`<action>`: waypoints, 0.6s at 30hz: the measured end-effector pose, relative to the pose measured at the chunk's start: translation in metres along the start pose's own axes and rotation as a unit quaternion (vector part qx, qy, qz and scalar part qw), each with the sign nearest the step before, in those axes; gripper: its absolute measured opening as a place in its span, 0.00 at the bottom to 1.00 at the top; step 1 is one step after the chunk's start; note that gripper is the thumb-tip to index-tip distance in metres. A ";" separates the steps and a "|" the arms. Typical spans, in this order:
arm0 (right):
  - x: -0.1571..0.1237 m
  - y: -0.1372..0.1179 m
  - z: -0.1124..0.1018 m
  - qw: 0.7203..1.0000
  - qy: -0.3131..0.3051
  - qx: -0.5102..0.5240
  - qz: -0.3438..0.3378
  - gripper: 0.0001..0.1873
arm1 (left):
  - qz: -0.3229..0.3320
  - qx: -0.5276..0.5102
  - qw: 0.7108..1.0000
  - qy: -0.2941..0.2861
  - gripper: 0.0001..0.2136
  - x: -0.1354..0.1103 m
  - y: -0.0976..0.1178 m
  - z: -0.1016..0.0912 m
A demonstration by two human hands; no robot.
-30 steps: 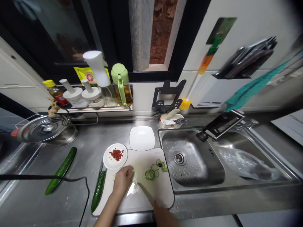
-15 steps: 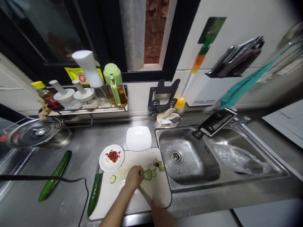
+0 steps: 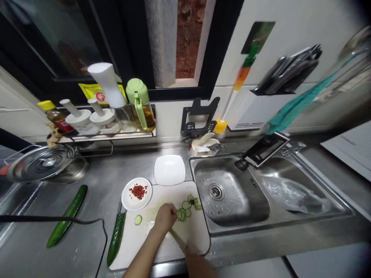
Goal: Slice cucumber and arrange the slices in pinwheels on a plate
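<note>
The right hand [image 3: 191, 255] grasps the knife [image 3: 177, 238] at the near edge of the cutting board [image 3: 137, 247]; the left hand [image 3: 165, 217] is curled, fingertips at cucumber slices [image 3: 181, 214], whether pinching any I cannot tell. Board stretches left past a lone slice [image 3: 138, 219] to a cucumber [image 3: 116, 240]; a sink [image 3: 240, 227] borders right.

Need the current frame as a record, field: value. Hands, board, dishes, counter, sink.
left hand: fingertips at cucumber slices; grip unclear
right hand: holding knife, blade angled toward left hand
board: slices mostly toward right side; lone slice left of left hand; one cucumber along left edge
round plate: red pieces
square dish: behind board
counter: another cucumber, far left
sink: plastic bag in right basin
</note>
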State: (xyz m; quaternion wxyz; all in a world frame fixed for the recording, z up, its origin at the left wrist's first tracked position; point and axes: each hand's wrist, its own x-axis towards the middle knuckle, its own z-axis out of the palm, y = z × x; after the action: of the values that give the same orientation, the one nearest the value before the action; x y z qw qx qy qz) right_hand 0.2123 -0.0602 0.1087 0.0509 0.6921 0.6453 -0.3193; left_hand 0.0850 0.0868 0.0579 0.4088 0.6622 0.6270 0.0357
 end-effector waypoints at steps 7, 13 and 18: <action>-0.001 0.002 0.002 1.000 -0.017 -0.016 0.000 0.18 | 0.014 -0.030 0.999 -0.004 0.09 -0.001 0.000 -0.001; 0.001 0.003 0.002 1.000 -0.016 -0.020 -0.001 0.18 | 0.024 -0.065 0.998 0.000 0.08 -0.007 -0.005 -0.002; 0.002 0.004 0.004 1.000 -0.002 -0.016 -0.006 0.17 | -0.002 -0.093 0.995 0.025 0.09 -0.013 -0.020 -0.009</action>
State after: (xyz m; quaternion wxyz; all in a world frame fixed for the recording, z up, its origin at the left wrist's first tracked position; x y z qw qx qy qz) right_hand 0.2151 -0.0614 0.1034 0.0610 0.6866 0.6545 -0.3105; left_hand 0.0607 0.0776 0.0585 0.4534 0.6185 0.6324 0.1095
